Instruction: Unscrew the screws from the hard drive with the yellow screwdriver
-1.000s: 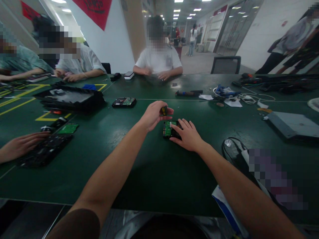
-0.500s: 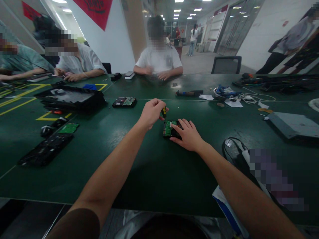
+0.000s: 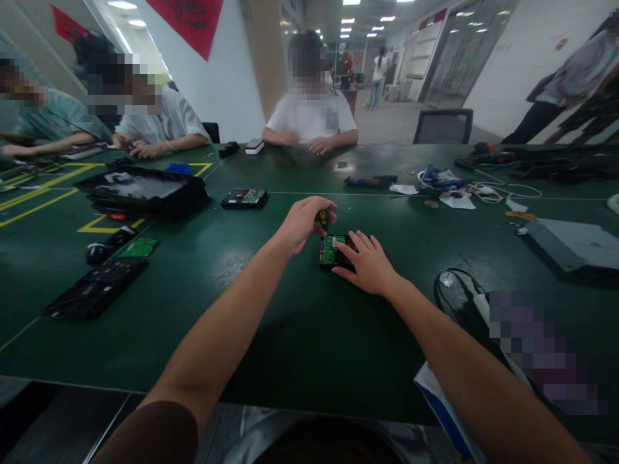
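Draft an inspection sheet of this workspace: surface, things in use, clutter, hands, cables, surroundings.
Surface: dark green tabletop, yellow stripes at left.
Things in use: black rectangular device with green circuit board; yellow-and-black handled tool.
Clutter: open black plastic tray at left; grey metal box at right.
Hands: left hand grips the tool; right hand rests on the device.
Cables: white cable far right; black cable nearer.
Surroundings: seated person in white top opposite.

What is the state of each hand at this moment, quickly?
Left hand: closed, holding a yellow-and-black screwdriver.
Right hand: open, spread across the hard drive.
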{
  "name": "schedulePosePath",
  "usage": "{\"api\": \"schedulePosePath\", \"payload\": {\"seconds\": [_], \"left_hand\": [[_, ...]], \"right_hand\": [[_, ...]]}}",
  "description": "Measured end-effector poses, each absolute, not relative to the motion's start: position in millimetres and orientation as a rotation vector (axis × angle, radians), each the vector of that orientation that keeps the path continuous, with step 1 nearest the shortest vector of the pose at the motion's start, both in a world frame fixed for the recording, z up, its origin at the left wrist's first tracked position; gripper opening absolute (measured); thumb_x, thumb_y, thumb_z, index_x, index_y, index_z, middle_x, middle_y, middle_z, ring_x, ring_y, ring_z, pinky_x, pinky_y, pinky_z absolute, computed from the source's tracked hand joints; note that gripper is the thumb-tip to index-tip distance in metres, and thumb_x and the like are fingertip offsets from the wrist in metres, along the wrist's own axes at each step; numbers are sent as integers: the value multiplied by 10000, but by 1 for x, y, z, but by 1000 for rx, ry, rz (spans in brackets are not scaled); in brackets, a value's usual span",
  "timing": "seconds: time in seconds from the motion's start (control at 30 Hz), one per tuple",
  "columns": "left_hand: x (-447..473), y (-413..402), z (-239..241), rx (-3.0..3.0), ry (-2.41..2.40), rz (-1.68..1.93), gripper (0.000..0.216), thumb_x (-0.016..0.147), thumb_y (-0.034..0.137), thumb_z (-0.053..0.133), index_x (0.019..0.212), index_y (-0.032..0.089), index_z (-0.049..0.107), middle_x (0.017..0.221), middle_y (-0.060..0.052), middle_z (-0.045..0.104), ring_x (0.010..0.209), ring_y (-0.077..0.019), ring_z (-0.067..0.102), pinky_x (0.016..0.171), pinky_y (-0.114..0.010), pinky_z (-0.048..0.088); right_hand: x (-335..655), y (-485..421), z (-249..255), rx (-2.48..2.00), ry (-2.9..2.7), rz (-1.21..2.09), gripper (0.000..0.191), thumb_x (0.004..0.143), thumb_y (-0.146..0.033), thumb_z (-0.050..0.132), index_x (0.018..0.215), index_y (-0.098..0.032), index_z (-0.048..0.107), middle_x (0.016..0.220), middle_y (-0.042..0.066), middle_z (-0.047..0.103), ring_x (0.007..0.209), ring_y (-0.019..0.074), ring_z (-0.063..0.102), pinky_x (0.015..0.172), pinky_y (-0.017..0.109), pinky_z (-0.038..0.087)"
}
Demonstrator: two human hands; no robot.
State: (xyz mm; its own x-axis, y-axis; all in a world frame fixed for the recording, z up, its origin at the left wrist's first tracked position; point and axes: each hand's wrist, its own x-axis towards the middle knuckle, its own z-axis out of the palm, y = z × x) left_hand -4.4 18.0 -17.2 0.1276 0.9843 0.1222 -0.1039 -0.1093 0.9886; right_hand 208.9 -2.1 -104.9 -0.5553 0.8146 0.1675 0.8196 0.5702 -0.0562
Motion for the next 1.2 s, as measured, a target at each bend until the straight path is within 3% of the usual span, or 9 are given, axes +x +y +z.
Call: {"api": "schedulePosePath", "payload": {"seconds": [0.23,0.4,0.63,0.8,1.0,1.2], "left_hand": [[-6,22,-19,1145,920,1262,192,826,347,653,885,165,654,912,-100,730,891,-225,707,655,-304,578],[-14,23,-16,1302,1032,1316,216,824,348,631,808,154,726,971,-103,685,866,-184,613,583,-242,513],[-12,17,-13,1228,1029,1249,267,846,396,666,948,152,707,915,-114,757,797,-194,699,518,-230,453],[-9,22,-18,1138,935,1270,186,836,330,659,903,156,659,923,-119,771,857,-205,729,619,-263,531],[-13,27,-19,1269,988,1313,208,832,338,655,823,150,744,892,-78,684,766,-149,606,556,-232,467],[-10,17,-13,1271,966,1163,236,865,365,664,943,162,755,922,-91,717,825,-176,662,526,-225,457]], "right_hand": [[209,0,-107,-1382,-2617,-26,790,992,-757,479,1654,-331,421,1760,122,326,1616,431,284,1306,656,180],[209,0,-106,-1377,-2624,-43,778,996,-755,473,1644,-324,438,1740,161,350,1615,438,288,1295,654,209],[210,-1,-107,-1381,-2623,-31,769,997,-755,471,1640,-334,439,1751,138,340,1619,431,279,1301,651,187],[210,-1,-108,-1375,-2617,-42,780,994,-759,471,1646,-333,430,1749,128,346,1617,427,282,1299,654,193],[209,0,-110,-1381,-2611,-42,778,991,-765,472,1637,-334,447,1744,133,355,1616,426,285,1295,648,210],[209,-1,-106,-1381,-2616,-44,779,992,-766,467,1642,-338,438,1742,143,356,1614,432,290,1294,646,212]]}}
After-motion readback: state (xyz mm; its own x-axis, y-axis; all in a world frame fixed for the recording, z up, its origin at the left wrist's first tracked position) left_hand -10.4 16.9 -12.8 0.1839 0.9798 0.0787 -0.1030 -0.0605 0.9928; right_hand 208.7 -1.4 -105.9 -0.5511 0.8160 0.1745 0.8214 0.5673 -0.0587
